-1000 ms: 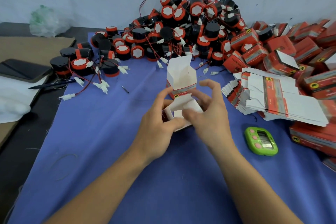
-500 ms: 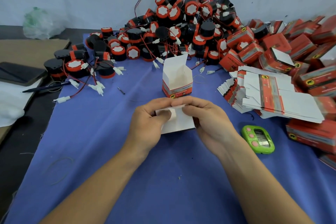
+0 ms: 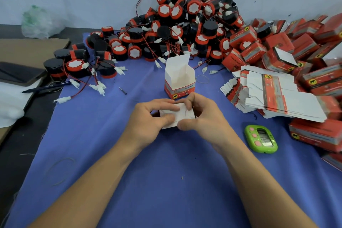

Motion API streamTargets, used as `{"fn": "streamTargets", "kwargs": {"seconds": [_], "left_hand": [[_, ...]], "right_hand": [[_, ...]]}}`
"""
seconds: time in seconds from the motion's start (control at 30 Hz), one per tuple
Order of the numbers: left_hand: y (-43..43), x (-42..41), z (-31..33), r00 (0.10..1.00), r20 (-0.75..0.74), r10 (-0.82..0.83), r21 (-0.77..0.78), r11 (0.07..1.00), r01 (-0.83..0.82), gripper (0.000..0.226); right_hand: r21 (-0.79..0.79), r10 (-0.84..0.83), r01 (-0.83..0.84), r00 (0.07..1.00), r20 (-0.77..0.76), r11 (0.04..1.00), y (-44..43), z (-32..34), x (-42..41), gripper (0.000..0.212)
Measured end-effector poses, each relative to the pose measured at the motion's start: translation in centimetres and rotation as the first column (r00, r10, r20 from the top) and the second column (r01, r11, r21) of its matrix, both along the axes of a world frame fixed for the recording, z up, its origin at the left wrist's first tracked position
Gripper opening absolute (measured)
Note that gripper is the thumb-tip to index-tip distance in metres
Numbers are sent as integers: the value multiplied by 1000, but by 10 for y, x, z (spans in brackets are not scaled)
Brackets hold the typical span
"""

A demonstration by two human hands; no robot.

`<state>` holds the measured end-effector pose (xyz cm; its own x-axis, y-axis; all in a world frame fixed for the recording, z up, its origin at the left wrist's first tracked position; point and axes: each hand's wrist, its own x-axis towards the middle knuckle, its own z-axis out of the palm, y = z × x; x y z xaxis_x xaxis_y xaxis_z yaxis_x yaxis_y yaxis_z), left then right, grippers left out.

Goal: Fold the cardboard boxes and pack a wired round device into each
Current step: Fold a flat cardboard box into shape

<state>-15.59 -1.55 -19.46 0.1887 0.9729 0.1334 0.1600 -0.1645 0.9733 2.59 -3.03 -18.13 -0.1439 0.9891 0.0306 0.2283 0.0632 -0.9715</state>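
Head view: on the blue-covered table (image 3: pixel 166 181), a small white cardboard box (image 3: pixel 185 113) is gripped from both sides, its pale flaps held down by the left hand (image 3: pixel 148 119) and pinched by the curled fingers of the right hand (image 3: pixel 206 118). Just behind it, an open box (image 3: pixel 179 81) is stood upright, white inside and banded red and grey at its base. Farther back, black-and-red wired round devices (image 3: pixel 185 29) are heaped against the wall.
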Motion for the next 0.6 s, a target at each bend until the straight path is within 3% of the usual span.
{"fn": "streamTargets", "kwargs": {"seconds": [0.1,0.2,0.37,0.43,0.5,0.6], "left_hand": [[-6,7,-5,991,-81,108,151,984,-95,57],[-9,10,-6,974,-144,176,221,965,-142,83],[-9,11,-7,948,-215,233,293,942,-166,65],[-7,8,-6,965,-169,201,247,956,-156,48],[-3,3,-2,992,-29,124,141,983,-119,35],[0,0,0,997,22,71,99,992,-73,30]], "right_hand": [[5,-138,138,990,-23,990,0,-3,-7,38],[83,-199,192,977,82,978,0,-5,-12,33],[152,-267,244,952,152,958,0,-4,-12,33],[134,-216,204,973,85,970,0,-1,-7,36],[106,-165,174,982,-94,979,0,2,-1,35],[63,-162,186,947,-276,981,-1,7,3,29]]}}
